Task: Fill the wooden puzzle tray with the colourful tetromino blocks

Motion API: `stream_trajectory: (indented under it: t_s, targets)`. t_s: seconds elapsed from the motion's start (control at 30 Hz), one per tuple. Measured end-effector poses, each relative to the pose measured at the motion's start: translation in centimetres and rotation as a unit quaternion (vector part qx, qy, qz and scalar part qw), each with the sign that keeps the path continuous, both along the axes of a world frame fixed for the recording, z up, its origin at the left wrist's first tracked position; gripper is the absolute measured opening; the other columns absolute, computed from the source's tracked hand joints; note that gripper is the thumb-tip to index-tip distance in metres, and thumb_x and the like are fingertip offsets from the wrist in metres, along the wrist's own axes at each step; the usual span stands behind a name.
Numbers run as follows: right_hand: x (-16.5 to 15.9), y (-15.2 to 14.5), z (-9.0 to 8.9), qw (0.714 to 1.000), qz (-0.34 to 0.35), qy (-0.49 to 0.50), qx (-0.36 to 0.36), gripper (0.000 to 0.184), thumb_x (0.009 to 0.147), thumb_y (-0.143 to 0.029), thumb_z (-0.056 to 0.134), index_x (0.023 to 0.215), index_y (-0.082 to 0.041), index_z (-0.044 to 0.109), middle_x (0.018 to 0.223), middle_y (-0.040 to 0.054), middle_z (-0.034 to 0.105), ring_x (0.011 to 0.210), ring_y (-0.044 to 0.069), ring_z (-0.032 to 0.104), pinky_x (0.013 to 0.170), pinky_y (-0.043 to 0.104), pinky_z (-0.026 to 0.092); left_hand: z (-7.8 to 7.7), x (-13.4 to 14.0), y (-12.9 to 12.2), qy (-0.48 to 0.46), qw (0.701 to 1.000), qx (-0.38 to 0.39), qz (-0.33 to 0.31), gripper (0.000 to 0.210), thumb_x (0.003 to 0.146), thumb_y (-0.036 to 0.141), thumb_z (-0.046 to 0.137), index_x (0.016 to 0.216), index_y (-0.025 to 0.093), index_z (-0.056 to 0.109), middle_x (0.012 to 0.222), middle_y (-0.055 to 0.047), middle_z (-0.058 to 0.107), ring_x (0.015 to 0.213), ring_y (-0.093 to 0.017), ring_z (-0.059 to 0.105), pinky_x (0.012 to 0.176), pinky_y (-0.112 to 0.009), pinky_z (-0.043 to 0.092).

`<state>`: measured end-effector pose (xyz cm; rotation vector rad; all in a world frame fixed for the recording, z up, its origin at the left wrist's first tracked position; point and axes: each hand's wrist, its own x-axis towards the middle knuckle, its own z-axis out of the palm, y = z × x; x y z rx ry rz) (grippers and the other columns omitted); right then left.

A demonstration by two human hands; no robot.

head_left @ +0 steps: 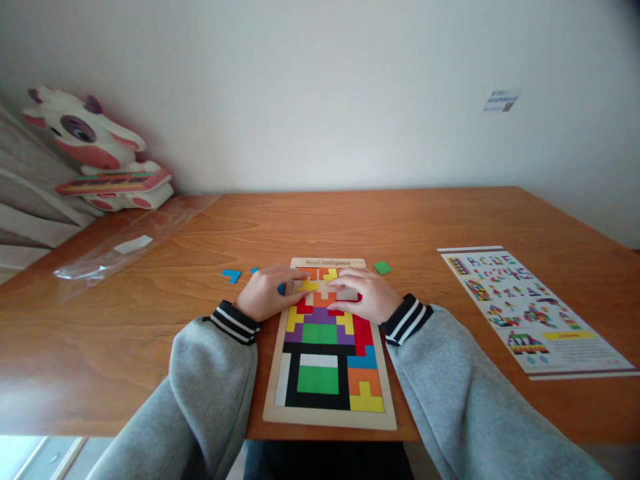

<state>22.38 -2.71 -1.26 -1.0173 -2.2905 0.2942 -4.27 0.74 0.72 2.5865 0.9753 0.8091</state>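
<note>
A wooden puzzle board (pixel 330 421) with a pale frame lies in front of me, mostly filled with coloured flat pieces. My left hand (pixel 267 293) reaches over its upper left side, thumb and index finger at the two edges of a yellow puzzle piece (pixel 309 286). From the other side, my right hand (pixel 370 293) rests over the upper right part, thumb and fingers apart, nearest an orange piece (pixel 325 300). Between the hands, some pale board shows. Another yellow piece (pixel 331 274) lies near my right fingertips. Pieces beneath both palms are partly hidden.
Loose blue pieces (pixel 231 275) lie left of the board, and a green square (pixel 382 267) beyond its right corner. A printed pattern sheet (pixel 535 310) is at right. A clear plastic bag (pixel 150 230) and a cow toy keyboard (pixel 107 157) stand at left.
</note>
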Motion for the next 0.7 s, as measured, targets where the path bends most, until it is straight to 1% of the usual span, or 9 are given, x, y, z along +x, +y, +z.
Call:
stream_trajectory:
  t_s: [0.1, 0.17, 0.27, 0.33, 0.4, 0.47, 0.53, 0.63, 0.7]
  targets:
    - [0.0, 0.0, 0.3, 1.0, -0.004, 0.017, -0.01, 0.036, 0.084, -0.045, 0.074, 0.109, -0.02, 0.071, 0.1, 0.0075, 0.073, 0.093, 0.021, 0.069, 0.086, 0.038, 0.055, 0.2, 0.0, 0.0, -0.017, 1.0, 0.022, 0.007, 0.027, 0.087, 0.04, 0.068, 0.107, 0.022, 0.074, 0.103, -0.006, 0.077, 0.094, -0.019, 0.073, 0.088, -0.03, 0.059]
    - [0.3, 0.1, 0.7, 0.998, -0.022, 0.05, -0.006, 0.031, 0.087, -0.044, 0.071, 0.107, -0.021, 0.07, 0.098, 0.0067, 0.072, 0.087, 0.019, 0.07, 0.083, 0.036, 0.056, 0.3, 0.1, -0.1, -0.033, 0.999, 0.041, 0.007, 0.026, 0.088, 0.037, 0.068, 0.108, 0.021, 0.073, 0.104, -0.006, 0.077, 0.095, -0.019, 0.073, 0.089, -0.03, 0.059]
    - [1.2, 0.4, 1.3, 0.99, -0.075, 0.116, 0.035, 0.02, 0.092, -0.037, 0.065, 0.103, -0.021, 0.07, 0.095, 0.0061, 0.072, 0.082, 0.018, 0.069, 0.079, 0.035, 0.057, 0.4, 0.3, -0.1, -0.054, 0.997, 0.062, -0.006, 0.022, 0.09, 0.032, 0.067, 0.107, 0.02, 0.072, 0.106, -0.006, 0.076, 0.097, -0.017, 0.072, 0.092, -0.029, 0.058]
    - [1.7, 0.7, 1.6, 0.979, -0.12, 0.152, 0.068, 0.013, 0.094, -0.031, 0.061, 0.098, -0.021, 0.069, 0.093, 0.0064, 0.073, 0.08, 0.018, 0.069, 0.077, 0.034, 0.057, 0.4, 0.5, -0.1, -0.064, 0.995, 0.07, -0.007, 0.019, 0.09, 0.031, 0.066, 0.105, 0.019, 0.072, 0.105, -0.006, 0.075, 0.094, -0.016, 0.072, 0.089, -0.028, 0.059]
    - [2.0, 0.9, 1.7, 0.969, -0.159, 0.172, 0.083, 0.012, 0.094, -0.029, 0.059, 0.094, -0.022, 0.068, 0.093, 0.0066, 0.073, 0.078, 0.018, 0.069, 0.074, 0.034, 0.057, 0.4, 0.5, -0.1, -0.07, 0.995, 0.071, 0.004, 0.018, 0.091, 0.03, 0.065, 0.104, 0.019, 0.072, 0.106, -0.007, 0.074, 0.089, -0.015, 0.072, 0.084, -0.027, 0.06]
    - [2.1, 0.9, 1.6, 0.965, -0.178, 0.175, 0.082, 0.013, 0.095, -0.028, 0.057, 0.096, -0.022, 0.068, 0.093, 0.0068, 0.073, 0.08, 0.019, 0.069, 0.074, 0.034, 0.057, 0.4, 0.6, -0.1, -0.073, 0.995, 0.063, 0.024, 0.018, 0.092, 0.029, 0.063, 0.106, 0.019, 0.071, 0.105, -0.006, 0.074, 0.084, -0.014, 0.071, 0.08, -0.026, 0.06]
    - [1.8, 0.7, 1.4, 0.968, -0.171, 0.169, 0.071, 0.016, 0.097, -0.027, 0.053, 0.102, -0.022, 0.067, 0.096, 0.0073, 0.073, 0.084, 0.019, 0.068, 0.075, 0.034, 0.056, 0.3, 0.5, -0.1, -0.075, 0.995, 0.054, 0.049, 0.021, 0.093, 0.028, 0.063, 0.11, 0.019, 0.069, 0.1, -0.006, 0.074, 0.082, -0.014, 0.071, 0.079, -0.026, 0.06]
    - [1.3, 0.4, 1.2, 0.98, -0.124, 0.145, 0.048, 0.022, 0.098, -0.023, 0.047, 0.106, -0.022, 0.068, 0.097, 0.0075, 0.071, 0.089, 0.02, 0.068, 0.079, 0.034, 0.055, 0.2, 0.5, 0.0, -0.081, 0.992, 0.056, 0.079, 0.027, 0.093, 0.029, 0.062, 0.118, 0.018, 0.066, 0.094, -0.005, 0.074, 0.082, -0.016, 0.071, 0.079, -0.028, 0.059]
    - [0.9, 0.2, 1.1, 0.987, -0.091, 0.125, 0.036, 0.025, 0.098, -0.021, 0.045, 0.105, -0.023, 0.069, 0.095, 0.007, 0.069, 0.087, 0.019, 0.067, 0.079, 0.034, 0.055, 0.2, 0.6, 0.0, -0.08, 0.992, 0.061, 0.077, 0.024, 0.094, 0.03, 0.06, 0.114, 0.018, 0.067, 0.094, -0.005, 0.073, 0.082, -0.016, 0.07, 0.078, -0.028, 0.059]
